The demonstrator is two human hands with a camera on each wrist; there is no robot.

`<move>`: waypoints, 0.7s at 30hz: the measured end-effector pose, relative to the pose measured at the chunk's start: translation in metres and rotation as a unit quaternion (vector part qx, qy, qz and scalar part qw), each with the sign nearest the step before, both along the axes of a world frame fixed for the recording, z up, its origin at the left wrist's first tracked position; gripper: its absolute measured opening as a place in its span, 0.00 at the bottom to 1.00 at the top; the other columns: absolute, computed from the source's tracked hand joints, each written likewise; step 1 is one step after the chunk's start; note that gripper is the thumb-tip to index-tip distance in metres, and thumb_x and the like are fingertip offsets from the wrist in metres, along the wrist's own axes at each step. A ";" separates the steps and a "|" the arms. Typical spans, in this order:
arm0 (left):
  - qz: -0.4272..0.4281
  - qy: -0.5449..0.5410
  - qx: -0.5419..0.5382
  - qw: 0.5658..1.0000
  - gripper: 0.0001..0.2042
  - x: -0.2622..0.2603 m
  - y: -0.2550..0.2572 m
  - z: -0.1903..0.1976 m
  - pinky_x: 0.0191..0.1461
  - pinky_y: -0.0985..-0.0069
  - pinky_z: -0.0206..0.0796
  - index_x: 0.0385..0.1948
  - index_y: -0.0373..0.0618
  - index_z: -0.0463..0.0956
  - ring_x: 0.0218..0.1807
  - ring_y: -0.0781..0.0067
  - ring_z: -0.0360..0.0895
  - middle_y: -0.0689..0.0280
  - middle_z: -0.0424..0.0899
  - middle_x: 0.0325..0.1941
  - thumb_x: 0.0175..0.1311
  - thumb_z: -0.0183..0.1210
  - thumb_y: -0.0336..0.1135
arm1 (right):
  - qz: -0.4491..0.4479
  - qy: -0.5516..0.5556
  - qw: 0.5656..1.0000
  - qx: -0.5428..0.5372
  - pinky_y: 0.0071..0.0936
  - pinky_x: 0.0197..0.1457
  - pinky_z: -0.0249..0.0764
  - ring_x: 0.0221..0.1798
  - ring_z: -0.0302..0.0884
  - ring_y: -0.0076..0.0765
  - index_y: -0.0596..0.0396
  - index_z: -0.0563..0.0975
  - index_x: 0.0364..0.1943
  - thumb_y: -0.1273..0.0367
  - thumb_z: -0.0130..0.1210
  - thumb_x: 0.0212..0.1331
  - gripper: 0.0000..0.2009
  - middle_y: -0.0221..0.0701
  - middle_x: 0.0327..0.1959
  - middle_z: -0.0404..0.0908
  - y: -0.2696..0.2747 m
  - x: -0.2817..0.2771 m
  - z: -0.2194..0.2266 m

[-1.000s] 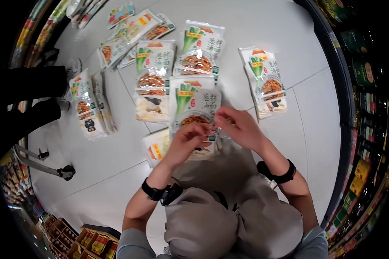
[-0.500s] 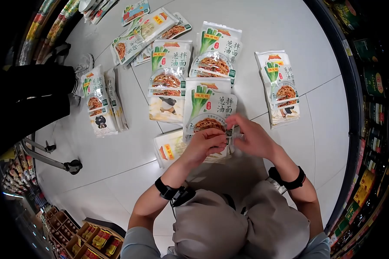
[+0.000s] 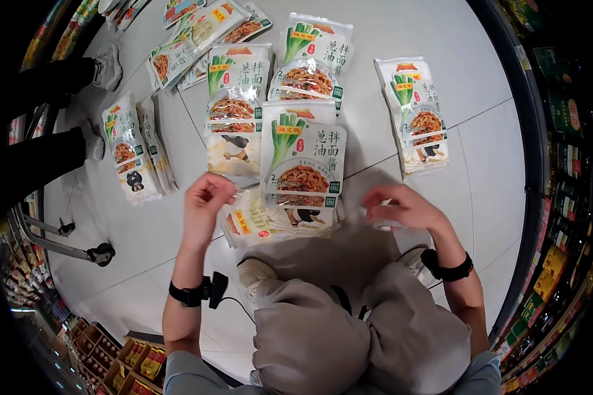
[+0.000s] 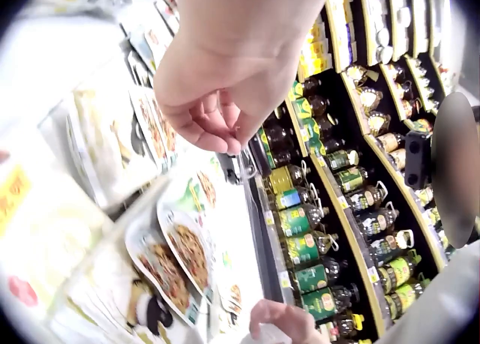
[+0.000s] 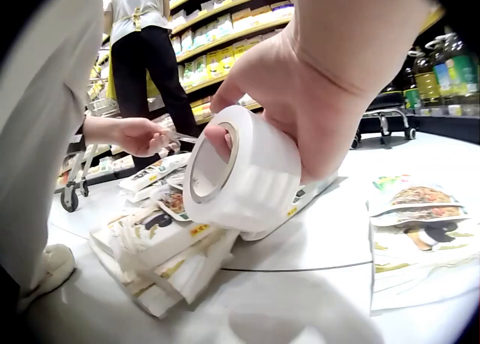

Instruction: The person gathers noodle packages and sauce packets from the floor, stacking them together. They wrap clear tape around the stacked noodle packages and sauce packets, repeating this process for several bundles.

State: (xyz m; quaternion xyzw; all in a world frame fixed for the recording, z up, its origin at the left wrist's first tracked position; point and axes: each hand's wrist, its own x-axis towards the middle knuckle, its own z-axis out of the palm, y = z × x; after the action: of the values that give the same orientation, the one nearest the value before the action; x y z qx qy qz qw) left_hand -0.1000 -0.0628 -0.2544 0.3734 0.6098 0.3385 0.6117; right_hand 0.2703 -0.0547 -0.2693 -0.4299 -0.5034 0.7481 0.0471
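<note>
My right hand [image 3: 405,207] grips a roll of clear tape [image 5: 244,172], fingers and thumb around it, right of the stacked noodle packs [image 3: 302,155]. In the right wrist view, a thin clear strip [image 5: 182,136] runs from the roll toward my left hand [image 5: 139,136], whose fingertips pinch its end. In the head view, my left hand [image 3: 207,201] hangs beside the stack's left edge, fingers curled together. Small sauce pouches with noodle pictures lie on the packs. Under the front pack lies another pale pack [image 3: 244,220].
Another noodle pack [image 3: 415,118] lies on the floor to the right, two more [image 3: 132,151] to the left, and a loose pile [image 3: 201,46] at the back left. Shelves [image 3: 560,217] line the right side. A person's legs [image 3: 53,141] and a cart wheel [image 3: 101,254] are at left.
My hands were close together over the front pack; they have moved apart, the left to the left and the right to the right. The front pack's lower part is now uncovered.
</note>
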 end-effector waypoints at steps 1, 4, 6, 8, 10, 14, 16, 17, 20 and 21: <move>-0.011 0.036 0.026 0.999 0.01 -0.011 0.003 -0.001 0.36 0.85 0.64 0.28 0.40 0.72 0.29 0.84 0.71 0.69 0.77 0.27 0.57 0.54 0.25 | -0.001 0.014 1.000 0.025 0.17 0.22 0.73 0.28 0.74 0.20 0.57 0.70 0.42 0.68 0.52 0.53 0.13 0.28 0.31 0.78 0.002 0.006 -0.008; -0.025 0.071 0.037 0.996 0.02 -0.015 0.010 -0.008 0.42 0.83 0.64 0.29 0.42 0.71 0.35 0.83 0.72 0.67 0.77 0.35 0.61 0.51 0.28 | -0.011 -0.014 1.000 0.013 0.19 0.21 0.72 0.30 0.73 0.19 0.57 0.70 0.43 0.68 0.50 0.54 0.13 0.28 0.29 0.79 0.023 0.001 0.005; -0.040 0.024 0.012 0.999 0.04 -0.010 0.010 -0.019 0.53 0.77 0.63 0.32 0.46 0.66 0.51 0.77 0.70 0.64 0.72 0.51 0.66 0.45 0.32 | 0.057 -0.082 0.995 0.013 0.19 0.21 0.72 0.31 0.74 0.20 0.54 0.70 0.46 0.68 0.49 0.54 0.15 0.30 0.35 0.79 0.039 -0.002 0.006; -0.028 0.002 0.005 1.000 0.04 0.003 0.003 -0.028 0.55 0.75 0.62 0.33 0.46 0.64 0.54 0.75 0.68 0.63 0.71 0.53 0.67 0.44 0.33 | 0.053 -0.099 0.993 0.023 0.18 0.20 0.71 0.32 0.75 0.19 0.53 0.68 0.49 0.70 0.48 0.54 0.16 0.30 0.34 0.78 0.045 -0.007 0.005; -0.026 -0.021 -0.026 0.999 0.03 0.019 -0.003 -0.027 0.60 0.70 0.57 0.33 0.47 0.62 0.63 0.68 0.60 0.60 0.64 0.61 0.68 0.42 0.33 | 0.051 -0.117 0.991 0.030 0.18 0.19 0.70 0.32 0.76 0.18 0.52 0.67 0.52 0.72 0.47 0.55 0.18 0.29 0.34 0.78 0.042 -0.012 -0.003; -0.066 0.016 0.070 0.995 0.02 0.035 -0.015 -0.040 0.66 0.68 0.46 0.32 0.44 0.60 0.70 0.65 0.46 0.53 0.49 0.68 0.65 0.42 0.25 | 0.015 0.034 0.988 0.152 0.16 0.22 0.69 0.33 0.74 0.16 0.48 0.63 0.59 0.74 0.46 0.58 0.22 0.31 0.38 0.74 0.027 -0.020 -0.024; -0.088 0.018 0.078 0.993 0.02 0.046 -0.017 -0.035 0.66 0.69 0.46 0.32 0.43 0.60 0.70 0.64 0.46 0.53 0.50 0.68 0.65 0.42 0.25 | 0.033 0.035 0.989 0.138 0.15 0.23 0.69 0.32 0.72 0.14 0.47 0.62 0.60 0.74 0.45 0.58 0.23 0.31 0.39 0.72 0.027 -0.025 -0.022; -0.113 0.020 0.089 0.989 0.02 0.052 -0.018 -0.033 0.66 0.69 0.46 0.32 0.43 0.60 0.70 0.63 0.46 0.53 0.50 0.68 0.64 0.42 0.24 | 0.036 0.002 0.997 0.073 0.17 0.23 0.70 0.28 0.71 0.17 0.44 0.64 0.59 0.70 0.47 0.58 0.22 0.30 0.35 0.72 0.027 -0.028 -0.017; -0.123 0.061 0.096 0.986 0.02 0.058 -0.023 -0.038 0.65 0.70 0.48 0.32 0.42 0.60 0.69 0.62 0.50 0.53 0.52 0.67 0.64 0.44 0.24 | 0.028 -0.042 0.999 0.001 0.18 0.22 0.71 0.23 0.70 0.18 0.41 0.67 0.57 0.66 0.50 0.58 0.20 0.28 0.31 0.72 0.027 -0.032 -0.010; -0.121 0.078 0.085 0.986 0.02 0.058 -0.023 -0.039 0.64 0.70 0.48 0.32 0.41 0.60 0.68 0.62 0.51 0.53 0.53 0.67 0.64 0.44 0.24 | 0.016 -0.057 0.998 -0.002 0.18 0.21 0.70 0.22 0.69 0.18 0.42 0.69 0.56 0.66 0.49 0.58 0.19 0.27 0.29 0.72 0.027 -0.032 -0.010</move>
State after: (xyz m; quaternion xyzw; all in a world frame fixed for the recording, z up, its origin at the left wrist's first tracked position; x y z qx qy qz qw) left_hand -0.0422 -0.0860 -0.2930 0.5200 0.5751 0.2822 0.5650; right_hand 0.2378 -0.0278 -0.2790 -0.4634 -0.5107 0.7242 0.0054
